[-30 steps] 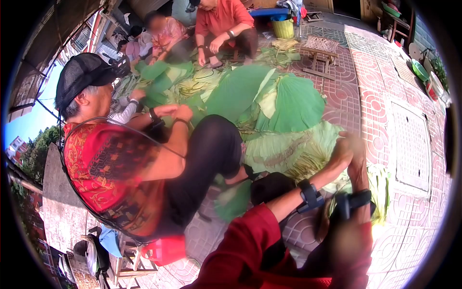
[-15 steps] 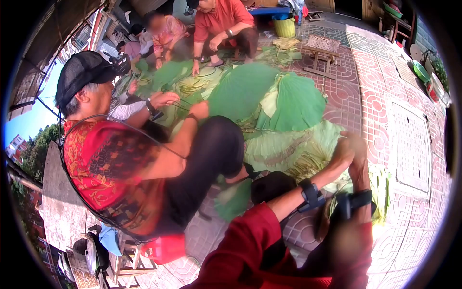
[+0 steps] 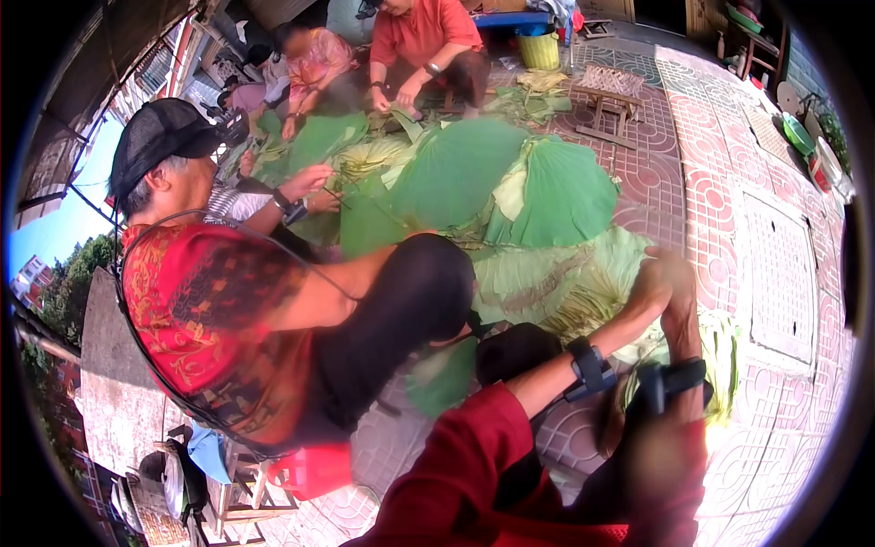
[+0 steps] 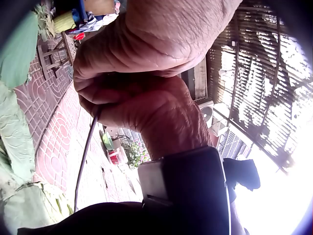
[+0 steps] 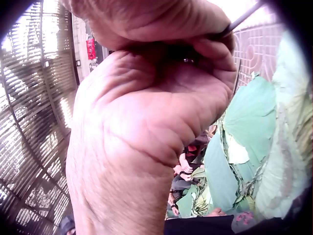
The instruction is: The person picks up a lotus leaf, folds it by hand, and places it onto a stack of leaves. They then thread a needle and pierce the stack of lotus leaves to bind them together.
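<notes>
Head view: the left forearm slants up beside the more upright right one, and the left hand and right hand meet, near the pale leaves. Both wrist views add curled fingers and a thin dark strand, its end pinched by the right; whether the left grips it, I cannot tell.

My hands meet, fingers curled (a thin strand pokes out between one and two o'clock); green leaves, three o'clock.
</notes>
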Action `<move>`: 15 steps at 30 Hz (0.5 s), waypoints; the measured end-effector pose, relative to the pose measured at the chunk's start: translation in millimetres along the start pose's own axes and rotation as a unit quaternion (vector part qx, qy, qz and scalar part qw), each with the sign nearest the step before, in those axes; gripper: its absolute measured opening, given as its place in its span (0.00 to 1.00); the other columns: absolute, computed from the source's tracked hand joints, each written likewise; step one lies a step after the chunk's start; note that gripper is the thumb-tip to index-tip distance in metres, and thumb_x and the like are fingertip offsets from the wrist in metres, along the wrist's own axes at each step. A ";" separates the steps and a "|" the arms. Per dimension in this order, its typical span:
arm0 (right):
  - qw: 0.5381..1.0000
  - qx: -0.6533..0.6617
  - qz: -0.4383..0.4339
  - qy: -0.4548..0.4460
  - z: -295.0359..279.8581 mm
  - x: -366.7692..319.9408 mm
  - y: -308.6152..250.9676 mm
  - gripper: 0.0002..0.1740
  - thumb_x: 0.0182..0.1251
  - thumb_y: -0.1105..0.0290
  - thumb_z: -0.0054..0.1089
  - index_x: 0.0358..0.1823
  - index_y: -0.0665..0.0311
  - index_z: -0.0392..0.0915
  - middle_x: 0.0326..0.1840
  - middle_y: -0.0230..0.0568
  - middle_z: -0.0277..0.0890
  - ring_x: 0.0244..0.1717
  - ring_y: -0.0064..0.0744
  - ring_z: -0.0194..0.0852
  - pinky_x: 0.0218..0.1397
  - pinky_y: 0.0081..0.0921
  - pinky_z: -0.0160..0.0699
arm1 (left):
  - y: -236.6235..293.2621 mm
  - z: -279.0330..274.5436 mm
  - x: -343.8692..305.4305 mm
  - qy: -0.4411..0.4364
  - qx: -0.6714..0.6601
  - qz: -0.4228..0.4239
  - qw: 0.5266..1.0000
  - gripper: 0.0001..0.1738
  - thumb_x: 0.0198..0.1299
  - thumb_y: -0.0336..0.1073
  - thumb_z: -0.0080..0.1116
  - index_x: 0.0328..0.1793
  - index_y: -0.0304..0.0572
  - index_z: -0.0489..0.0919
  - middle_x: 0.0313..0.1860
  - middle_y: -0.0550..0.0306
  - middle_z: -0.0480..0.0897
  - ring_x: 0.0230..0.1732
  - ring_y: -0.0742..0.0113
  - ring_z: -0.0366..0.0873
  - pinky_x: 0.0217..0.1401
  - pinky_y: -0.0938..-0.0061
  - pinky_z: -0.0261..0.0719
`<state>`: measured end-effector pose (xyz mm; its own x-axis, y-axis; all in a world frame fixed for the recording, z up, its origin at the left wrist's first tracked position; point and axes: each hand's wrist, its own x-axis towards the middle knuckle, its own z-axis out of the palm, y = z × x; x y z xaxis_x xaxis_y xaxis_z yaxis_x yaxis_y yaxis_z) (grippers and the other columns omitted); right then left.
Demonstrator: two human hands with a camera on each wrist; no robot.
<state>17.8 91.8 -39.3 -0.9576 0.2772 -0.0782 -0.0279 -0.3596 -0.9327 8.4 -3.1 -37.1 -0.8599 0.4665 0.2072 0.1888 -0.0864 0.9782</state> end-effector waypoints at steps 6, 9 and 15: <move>1.000 -0.005 -0.006 -0.004 0.7 -2.5 -0.9 0.19 0.66 0.58 0.49 0.41 0.69 0.78 0.32 0.38 0.77 0.34 0.26 0.73 0.41 0.22 0.73 | 10.9 -4.1 -7.0 -0.004 0.008 0.021 1.000 0.17 0.65 0.42 0.43 0.43 0.29 0.66 0.38 0.44 0.68 0.42 0.58 0.67 0.44 0.64 0.67; 1.000 -0.005 -0.005 -0.004 1.2 -4.8 -0.5 0.19 0.65 0.58 0.49 0.41 0.69 0.78 0.32 0.38 0.77 0.34 0.26 0.73 0.41 0.22 0.73 | 6.5 -4.2 -9.4 -0.005 0.010 0.039 0.999 0.17 0.64 0.42 0.43 0.43 0.29 0.66 0.38 0.44 0.68 0.41 0.58 0.67 0.43 0.64 0.66; 1.000 0.011 -0.020 0.013 12.8 -18.8 -13.2 0.19 0.66 0.60 0.47 0.40 0.70 0.78 0.31 0.38 0.76 0.34 0.26 0.72 0.41 0.22 0.71 | -5.7 7.1 -6.4 0.020 0.010 -0.022 0.999 0.16 0.66 0.40 0.42 0.40 0.28 0.68 0.34 0.44 0.71 0.37 0.58 0.71 0.37 0.64 0.69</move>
<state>32.5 80.0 -21.0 -0.9476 0.3154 -0.0501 -0.0731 -0.3671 -0.9273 16.2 0.6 -44.1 -0.8862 0.4332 0.1643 0.1587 -0.0492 0.9861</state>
